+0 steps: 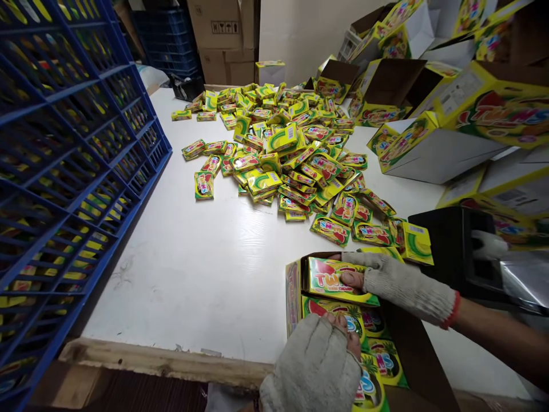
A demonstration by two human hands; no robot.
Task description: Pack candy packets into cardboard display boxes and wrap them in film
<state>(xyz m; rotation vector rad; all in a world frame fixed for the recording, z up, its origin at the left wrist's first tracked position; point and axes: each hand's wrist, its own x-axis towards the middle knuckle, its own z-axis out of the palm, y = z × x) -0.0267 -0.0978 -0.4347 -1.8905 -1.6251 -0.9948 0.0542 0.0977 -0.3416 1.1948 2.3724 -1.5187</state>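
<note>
Twins packs (387,361), lower right: rowed in carton (293,294), seemingly for snug fit. Right hand (384,280) pinches one flat; left hand (312,366) curls over others, grip unclear.

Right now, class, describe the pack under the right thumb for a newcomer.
On the white table, find the open carton at the near edge. At its far side, pick the yellow-green pack showing "TW"; only this one bears the thumb of the right hand.
</note>
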